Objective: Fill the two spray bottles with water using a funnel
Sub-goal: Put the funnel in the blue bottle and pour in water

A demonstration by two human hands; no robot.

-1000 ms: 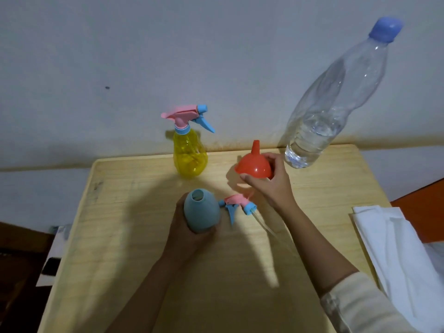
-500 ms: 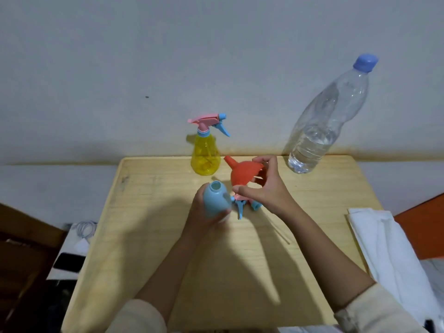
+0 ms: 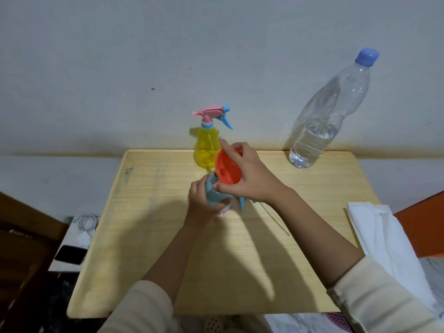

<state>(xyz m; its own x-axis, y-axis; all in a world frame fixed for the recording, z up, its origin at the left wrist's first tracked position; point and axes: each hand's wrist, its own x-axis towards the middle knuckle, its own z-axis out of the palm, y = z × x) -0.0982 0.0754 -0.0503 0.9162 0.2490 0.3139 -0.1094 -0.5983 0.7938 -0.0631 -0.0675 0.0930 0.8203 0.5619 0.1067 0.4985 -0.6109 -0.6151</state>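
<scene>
At mid-tabletop, the blue bottle (image 3: 212, 192) stands tilted in the left hand (image 3: 201, 203), whose fingers wrap its lower body. Its spray head is off. The funnel (image 3: 227, 168) sits at the bottle's neck, spout down and bowl tipped toward the camera; whether the spout is fully seated in the opening cannot be told. The right hand (image 3: 249, 179) pinches the funnel rim between thumb and fingers, with the index finger raised above the bowl.

Behind the funnel, the yellow bottle (image 3: 207, 147) stands upright near the wall, its spray head (image 3: 212, 115) on. A removed spray head appears to lie just behind the blue bottle, mostly hidden; its dip tube (image 3: 276, 221) trails across the tabletop (image 3: 144, 236). The water bottle (image 3: 324, 121), capped and about one-third full, stands at the far right corner, well apart from both hands. A white cloth (image 3: 374, 227) lies off the right edge.

Step in hand: seating the funnel in the first bottle. No water is poured yet.

Next move, as judged: set the blue bottle upright, release the funnel once it sits steady, then reach for the water bottle and uncap it. A tilted bottle or loose funnel risks a spill.
</scene>
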